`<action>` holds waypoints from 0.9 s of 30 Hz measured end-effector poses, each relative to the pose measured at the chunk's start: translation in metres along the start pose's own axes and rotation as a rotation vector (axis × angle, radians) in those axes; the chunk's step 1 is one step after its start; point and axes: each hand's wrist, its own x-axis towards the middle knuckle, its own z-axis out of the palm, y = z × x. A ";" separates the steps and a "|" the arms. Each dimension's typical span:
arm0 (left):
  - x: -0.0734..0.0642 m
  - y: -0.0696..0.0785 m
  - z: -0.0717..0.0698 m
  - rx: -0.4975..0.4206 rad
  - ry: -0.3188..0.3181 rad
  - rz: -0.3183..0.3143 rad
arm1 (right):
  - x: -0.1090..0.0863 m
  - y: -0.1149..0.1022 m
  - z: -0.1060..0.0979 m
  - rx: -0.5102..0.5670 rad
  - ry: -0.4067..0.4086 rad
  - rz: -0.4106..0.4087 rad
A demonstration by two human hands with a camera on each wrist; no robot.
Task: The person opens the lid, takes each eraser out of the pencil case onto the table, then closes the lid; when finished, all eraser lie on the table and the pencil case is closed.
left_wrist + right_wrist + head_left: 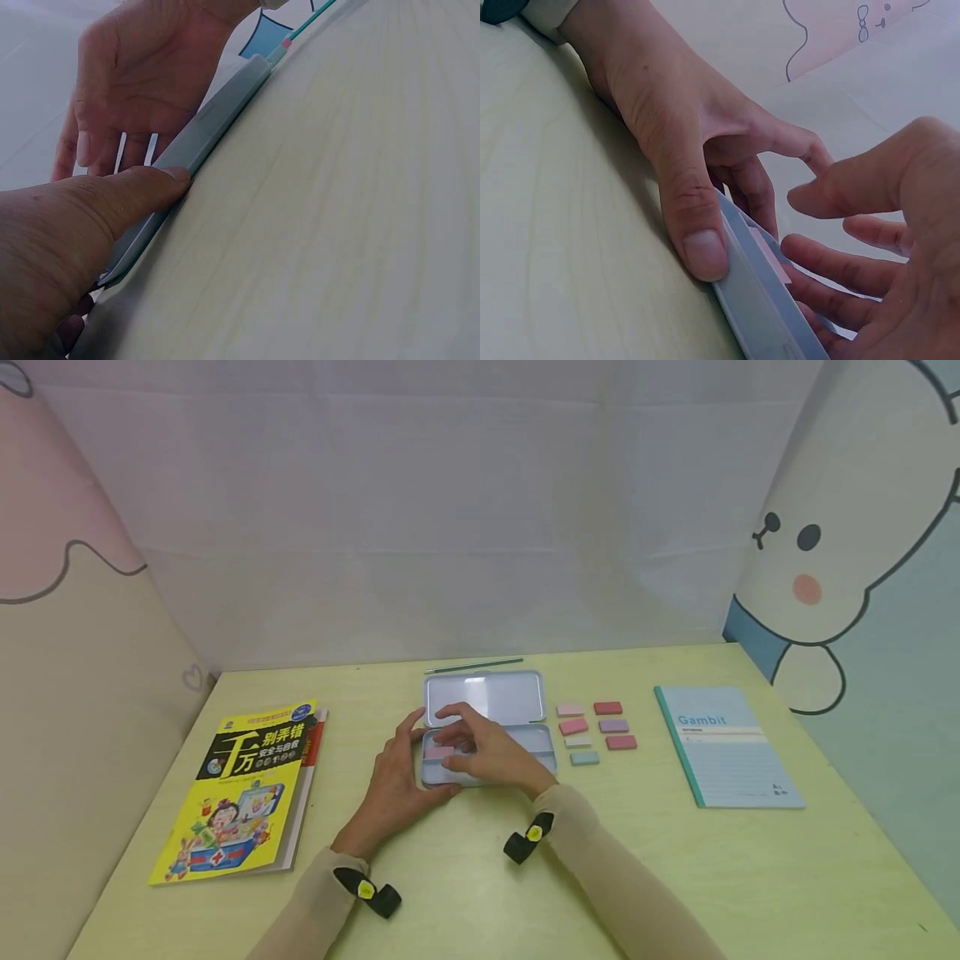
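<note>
An opened pale blue tin pencil case (534,739) lies on the table, its lid (517,693) folded back. My left hand (395,783) grips the case at its left end, with the thumb (154,185) against the front wall and the fingers around the far side. A pink eraser (439,752) lies in the left part of the case, also visible in the right wrist view. Over the case is my right hand (491,752), fingers loosely bent and spread from the thumb, holding nothing. Its fingertips are close to the pink eraser (771,255).
Several erasers, among them a purple one (613,726) and a blue-green one (584,758), lie right of the case. Behind the lid is a green pencil (474,666). A yellow book (240,793) on another lies at left, a light blue notebook (731,752) at right.
</note>
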 end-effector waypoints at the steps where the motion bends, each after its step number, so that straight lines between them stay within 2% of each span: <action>1: 0.000 0.000 0.000 -0.001 -0.001 -0.003 | 0.001 0.000 0.001 -0.006 0.017 -0.004; 7: 0.001 0.002 -0.001 -0.008 -0.014 -0.025 | 0.008 0.005 0.006 -0.034 0.145 -0.028; 11: 0.001 0.003 -0.001 -0.007 -0.021 -0.033 | 0.010 0.009 0.009 -0.057 0.195 -0.028; 19: 0.001 0.003 -0.001 0.009 -0.021 -0.023 | 0.009 0.008 0.014 -0.138 0.206 -0.010; 27: 0.000 0.001 0.000 0.021 -0.009 -0.019 | 0.008 0.008 0.016 -0.162 0.238 -0.044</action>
